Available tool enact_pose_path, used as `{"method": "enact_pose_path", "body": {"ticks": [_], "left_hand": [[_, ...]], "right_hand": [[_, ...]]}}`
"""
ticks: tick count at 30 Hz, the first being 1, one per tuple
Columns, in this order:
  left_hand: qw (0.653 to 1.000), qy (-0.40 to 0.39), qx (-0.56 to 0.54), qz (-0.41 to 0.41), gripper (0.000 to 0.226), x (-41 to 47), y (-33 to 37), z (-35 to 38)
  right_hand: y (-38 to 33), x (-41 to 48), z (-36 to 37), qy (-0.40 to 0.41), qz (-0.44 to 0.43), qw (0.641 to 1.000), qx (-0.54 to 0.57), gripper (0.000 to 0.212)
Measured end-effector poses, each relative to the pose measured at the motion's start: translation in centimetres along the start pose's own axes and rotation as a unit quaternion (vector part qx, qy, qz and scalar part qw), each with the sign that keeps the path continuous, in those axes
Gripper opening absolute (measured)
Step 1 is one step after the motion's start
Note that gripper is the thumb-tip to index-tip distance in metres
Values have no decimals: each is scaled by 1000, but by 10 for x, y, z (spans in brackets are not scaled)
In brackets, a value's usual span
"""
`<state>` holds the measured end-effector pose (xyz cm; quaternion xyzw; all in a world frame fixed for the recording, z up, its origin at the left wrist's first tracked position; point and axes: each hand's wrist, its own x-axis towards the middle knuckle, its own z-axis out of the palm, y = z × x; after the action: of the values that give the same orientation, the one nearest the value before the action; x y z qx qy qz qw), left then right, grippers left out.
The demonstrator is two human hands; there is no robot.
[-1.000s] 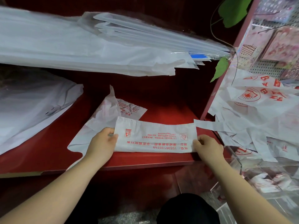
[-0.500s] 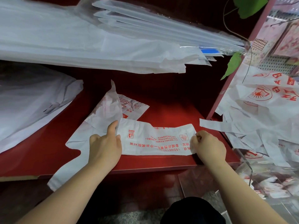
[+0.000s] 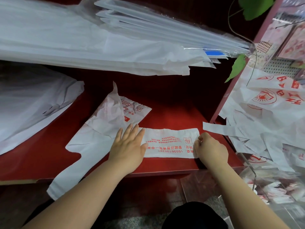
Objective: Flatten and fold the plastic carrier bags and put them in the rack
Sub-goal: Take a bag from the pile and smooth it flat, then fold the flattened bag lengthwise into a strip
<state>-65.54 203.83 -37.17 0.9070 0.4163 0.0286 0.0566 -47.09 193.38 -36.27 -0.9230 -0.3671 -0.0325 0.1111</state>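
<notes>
head view. item: bag [image 3: 170, 142], folded to a strip, on the red tabletop [image 3: 173, 109]; long axis left to right. left hand [image 3: 128, 146]: on the bag's left end, fingers [image 3: 132, 131] straight and spread, pressing flat. right hand [image 3: 211, 147]: at the bag's right end, fingers curled, pinching the edge. clear bin [image 3: 254, 180]: right of the bag, nearer the right hand. next fold probably end to end.

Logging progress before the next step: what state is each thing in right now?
printed bag: folded into a strip, flat on the shelf
left hand: flat, pressing the bag's left part
right hand: pinching its right end
second bag: crumpled, handle sticking up
bag pile: loose, at right
</notes>
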Motion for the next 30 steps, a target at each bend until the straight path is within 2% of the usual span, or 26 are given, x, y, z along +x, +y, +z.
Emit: {"method": "enact_pose_path", "body": {"ticks": [3, 7, 8, 10, 11, 13, 14, 15, 18, 21, 25, 27, 30], "left_hand": [[999, -44, -18, -16, 54, 5, -4, 5], [999, -47, -14, -14, 54, 4, -3, 5], [999, -47, -15, -14, 54, 4, -3, 4], [999, -49, -16, -12, 54, 4, -3, 4], [999, -48, -18, -11, 54, 4, -3, 3], [998, -52, -17, -10, 54, 3, -3, 3], [998, -53, -17, -10, 54, 3, -3, 4], [998, -53, -17, -10, 54, 3, -3, 4], [999, -49, -18, -12, 54, 4, -3, 5], [999, -50, -11, -13, 54, 3, -3, 4], [999, -44, 2, -12, 54, 2, -2, 3], [999, -45, 10, -12, 53, 2, -1, 2], [998, -50, 25, -1, 55, 2, 1, -1]], "right_hand": [[-2, -1, -4, -19, 0, 1000, 3, 28], [-11, -2, -3, 34, -4, 997, -72, 50], [-19, -4, 3, 59, -33, 995, -71, 53], [-43, -10, 13, 121, -140, 983, -4, 43], [-55, -13, 18, 115, -197, 973, 21, 40], [-79, -20, 24, 2, -257, 966, 39, 66], [-86, -25, 25, -64, -259, 963, 43, 77], [-89, -26, 28, -97, -255, 961, 53, 78], [-79, -22, 28, -120, -218, 968, 46, 50], [-54, -19, 19, -127, -182, 975, 27, 50], [-12, -15, 10, -97, -149, 984, 28, 48], [6, -18, 8, -70, -141, 986, 53, 45], [21, -31, 9, 65, -192, 976, 74, 36]]}}
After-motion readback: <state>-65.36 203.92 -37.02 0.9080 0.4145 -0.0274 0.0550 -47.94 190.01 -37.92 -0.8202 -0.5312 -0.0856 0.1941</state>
